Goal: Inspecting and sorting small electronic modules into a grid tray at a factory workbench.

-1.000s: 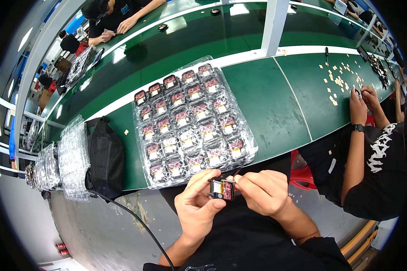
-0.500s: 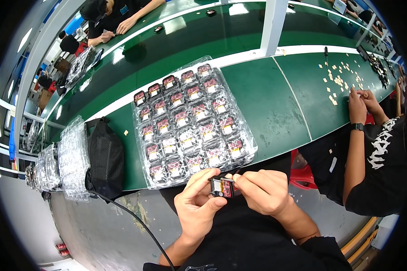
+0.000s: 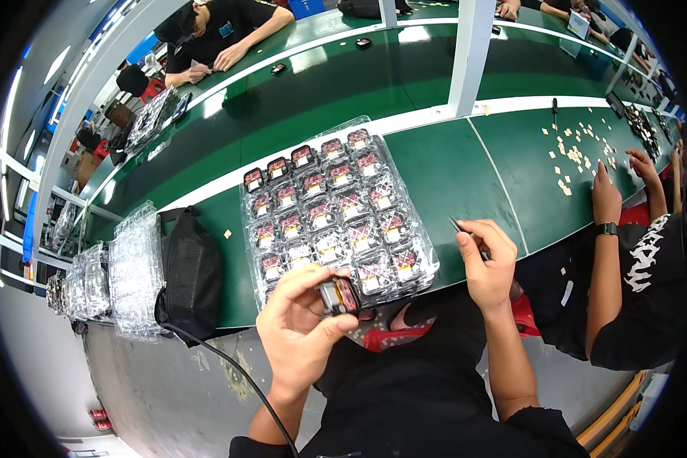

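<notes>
My left hand (image 3: 301, 324) grips a small black electronic housing (image 3: 339, 296) by its edges, thumb below and fingers above. A red board and a silvery part show inside its open face. To its right, my right hand (image 3: 487, 256) is closed round a pair of tweezers (image 3: 456, 225), their dark points reaching up and left. The tweezers are apart from the housing, over the table's front part. Behind my left hand lies a clear plastic blister tray (image 3: 427, 229), its pockets filled with several similar housings with red boards. My left hand hides the tray's near left corner.
A black mesh bag (image 3: 191, 263) and stacked clear trays (image 3: 135, 267) stand left of the tray. A black cable (image 3: 229, 359) runs below them. On the right, a co-worker's hands (image 3: 607, 191) are near scattered pale pieces (image 3: 580, 149). A white post (image 3: 466, 61) rises beyond the table (image 3: 466, 183).
My right hand has moved away from the housing, up and right, with the tweezers. My left hand has shifted left and turned the housing. The co-worker's hands on the right have parted.
</notes>
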The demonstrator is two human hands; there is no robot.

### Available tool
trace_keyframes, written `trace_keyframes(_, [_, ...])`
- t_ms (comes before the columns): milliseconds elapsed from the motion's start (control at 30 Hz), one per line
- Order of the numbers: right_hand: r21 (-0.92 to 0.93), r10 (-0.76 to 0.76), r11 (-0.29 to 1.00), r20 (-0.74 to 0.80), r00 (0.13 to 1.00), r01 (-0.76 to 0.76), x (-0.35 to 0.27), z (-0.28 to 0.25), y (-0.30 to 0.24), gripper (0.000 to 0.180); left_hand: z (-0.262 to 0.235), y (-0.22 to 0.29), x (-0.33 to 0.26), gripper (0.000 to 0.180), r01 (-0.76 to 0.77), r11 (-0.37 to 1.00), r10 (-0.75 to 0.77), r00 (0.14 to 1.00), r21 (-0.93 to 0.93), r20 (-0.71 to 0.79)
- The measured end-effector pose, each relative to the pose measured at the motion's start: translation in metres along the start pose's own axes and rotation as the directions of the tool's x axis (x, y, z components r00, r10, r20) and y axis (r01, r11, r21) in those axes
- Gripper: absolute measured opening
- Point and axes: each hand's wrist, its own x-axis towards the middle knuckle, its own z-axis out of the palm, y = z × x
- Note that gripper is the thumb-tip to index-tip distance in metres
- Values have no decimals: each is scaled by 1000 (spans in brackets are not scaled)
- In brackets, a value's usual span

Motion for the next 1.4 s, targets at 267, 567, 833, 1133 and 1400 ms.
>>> trace_keyframes(267, [-7, 126, 992, 25, 992, -126, -4, 7, 24, 14, -17, -28, 128, 29, -66, 818, 94, 995, 572, -21])
trace_keyframes(567, [-35, 144, 989, 44, 989, -143, -6, 3, 19, 15, -26, -89, 185, 39, -177, 355, 118, 983, 918, 144])
trace_keyframes(833, [-29, 106, 994, 30, 994, -106, -4, 9, 20, 15, -31, -94, 166, 44, -284, 268, 92, 959, 921, 269])
trace_keyframes(1133, [-40, 109, 993, 34, 993, -108, -6, 9, 19, 15, -36, -94, 159, 48, -254, 127, -11, 966, 959, 258])
trace_keyframes(1400, [-93, 58, 994, 52, 997, -53, -7, 1, 19, 15, -30, -100, 161, 48, -274, 88, -50, 959, 958, 279])
